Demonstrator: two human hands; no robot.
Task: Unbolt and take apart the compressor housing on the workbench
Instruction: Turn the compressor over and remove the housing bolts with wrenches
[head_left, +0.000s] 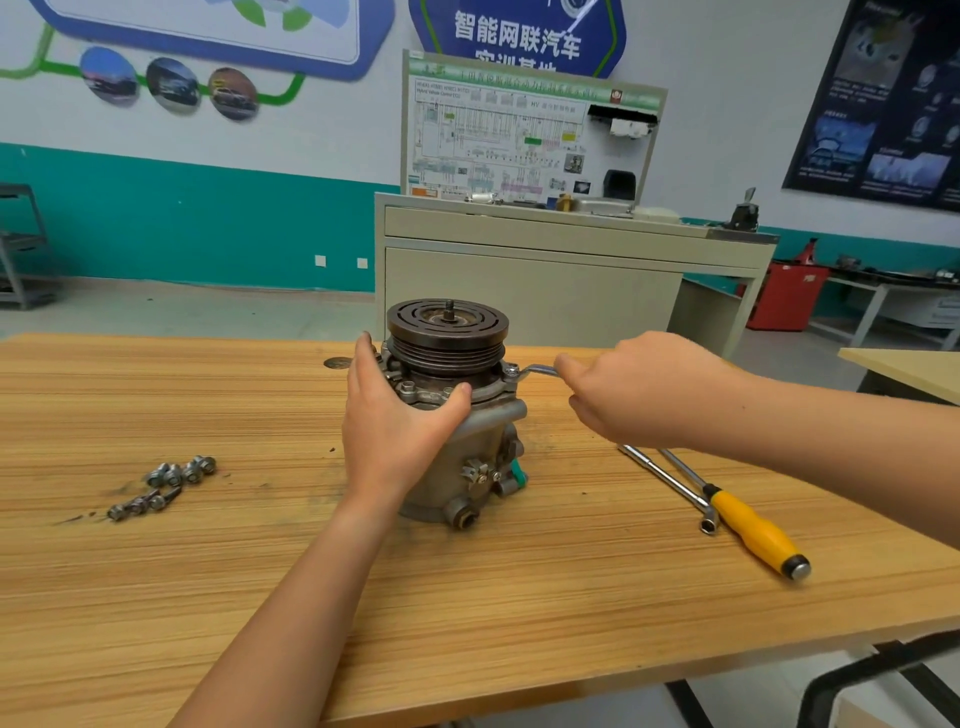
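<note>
Compressor (485, 447), upright near the middle of the workbench (208, 582), pulley end up.
Left hand (389, 423) wraps the housing below the flange, thumb in front, and hides its left side. Right hand (641, 389) is closed round a wrench (537, 370); only the shank and head show, head at the right flange, the bolt under it indistinct. Loose bolts (166, 486) lie to the left. A yellow-handled screwdriver (753, 530) and a bar tool (670, 480) lie to the right, their tips hidden under the right forearm.

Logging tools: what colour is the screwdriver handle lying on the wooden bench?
Yellow plastic screwdriver handle, with a black band and silver cap at its end; head view.
</note>
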